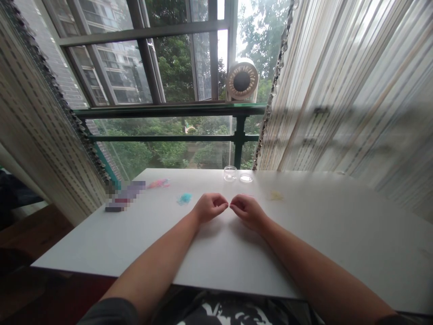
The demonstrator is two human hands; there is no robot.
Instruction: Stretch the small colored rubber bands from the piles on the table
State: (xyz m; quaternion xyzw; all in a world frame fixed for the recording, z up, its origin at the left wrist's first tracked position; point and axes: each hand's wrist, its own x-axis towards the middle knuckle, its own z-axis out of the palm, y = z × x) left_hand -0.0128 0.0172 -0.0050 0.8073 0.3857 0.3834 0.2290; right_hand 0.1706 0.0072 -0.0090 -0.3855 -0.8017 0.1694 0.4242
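My left hand (pixel 211 207) and my right hand (pixel 248 211) face each other above the middle of the white table (pixel 216 266), fingertips almost touching. Both are closed in a pinch, thumb against fingers. Anything between the fingertips is too small to make out. Left of my left hand lies a small pile of blue bits (pixel 185 198). Beyond it is a pile of pink bits (pixel 158 183). A yellowish pile (pixel 276 195) lies to the right of my right hand, and a little pink shows just behind that hand, mostly hidden.
A clear round container (pixel 230 174) and a clear shallow lid or dish (pixel 246 178) stand at the table's far edge. A blurred-out box-like thing (pixel 126 196) lies at the left edge. Curtains (pixel 314 90) hang on both sides; a round fan-like device (pixel 242 81) stands by the window.
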